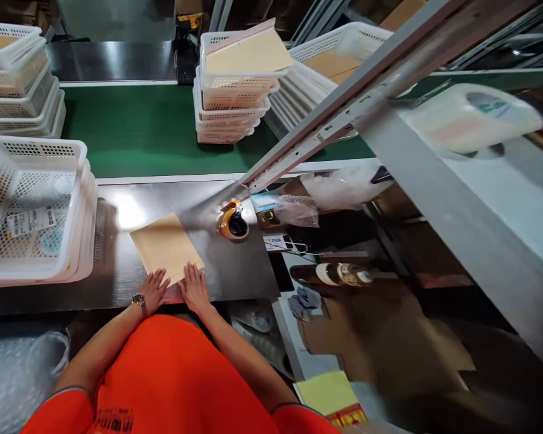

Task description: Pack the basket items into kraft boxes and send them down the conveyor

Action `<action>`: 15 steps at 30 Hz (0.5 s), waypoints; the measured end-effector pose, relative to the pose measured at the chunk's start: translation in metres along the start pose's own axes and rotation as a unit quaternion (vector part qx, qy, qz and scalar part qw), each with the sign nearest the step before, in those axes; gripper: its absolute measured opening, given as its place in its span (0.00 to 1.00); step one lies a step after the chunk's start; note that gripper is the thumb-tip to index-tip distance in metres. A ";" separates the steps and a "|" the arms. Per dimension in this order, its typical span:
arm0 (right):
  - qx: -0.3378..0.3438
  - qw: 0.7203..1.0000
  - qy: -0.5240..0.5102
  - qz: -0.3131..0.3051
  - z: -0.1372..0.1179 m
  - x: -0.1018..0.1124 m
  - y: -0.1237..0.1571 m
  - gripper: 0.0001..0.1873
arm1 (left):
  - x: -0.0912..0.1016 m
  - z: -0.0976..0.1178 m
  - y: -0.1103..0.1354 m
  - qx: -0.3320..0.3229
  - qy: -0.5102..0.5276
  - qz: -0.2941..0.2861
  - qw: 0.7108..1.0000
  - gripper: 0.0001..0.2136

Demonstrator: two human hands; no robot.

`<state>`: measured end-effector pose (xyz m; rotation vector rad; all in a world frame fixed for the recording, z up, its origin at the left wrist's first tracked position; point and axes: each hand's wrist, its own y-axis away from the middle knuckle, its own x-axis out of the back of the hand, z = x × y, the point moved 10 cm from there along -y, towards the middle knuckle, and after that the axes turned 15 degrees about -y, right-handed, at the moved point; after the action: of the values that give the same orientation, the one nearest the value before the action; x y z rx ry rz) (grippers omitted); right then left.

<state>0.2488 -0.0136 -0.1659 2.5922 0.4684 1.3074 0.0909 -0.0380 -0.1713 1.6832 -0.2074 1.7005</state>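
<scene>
A tan padded envelope (165, 246) lies flat on the steel worktable (127, 205). My left hand (154, 288), with a watch on its wrist, rests open with fingers stretched onto the envelope's near edge. My right hand (194, 288) lies open beside it, fingers flat on the envelope's near right corner. A tape dispenser (232, 223) with a yellow-orange roll stands on the table a little right of the envelope.
Stacked white baskets (36, 211) sit at the left of the table. More white basket stacks (230, 84) stand on the green conveyor belt (140, 129), one with an envelope on top. A grey metal frame (434, 181) crosses at right. Cardboard boxes (380, 343) lie below.
</scene>
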 end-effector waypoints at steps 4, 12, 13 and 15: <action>-0.008 1.000 -0.002 0.004 -0.001 0.003 0.000 0.34 | 0.003 -0.007 0.016 0.031 0.015 0.006 0.999 0.29; -0.002 0.999 0.000 0.033 -0.007 0.008 0.004 0.33 | 0.027 -0.032 0.015 0.086 0.049 0.068 0.993 0.15; 0.008 1.000 0.000 0.030 -0.007 0.008 0.004 0.33 | 0.027 -0.038 0.014 0.094 0.055 0.069 0.992 0.14; 0.017 1.000 -0.004 0.015 -0.006 0.006 0.004 0.32 | 0.027 -0.055 0.011 0.112 0.065 0.072 0.989 0.12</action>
<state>0.2481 -0.0150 -0.1572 2.6422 0.4551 1.3083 0.0432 -0.0045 -0.1493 1.7438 -0.0781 1.9973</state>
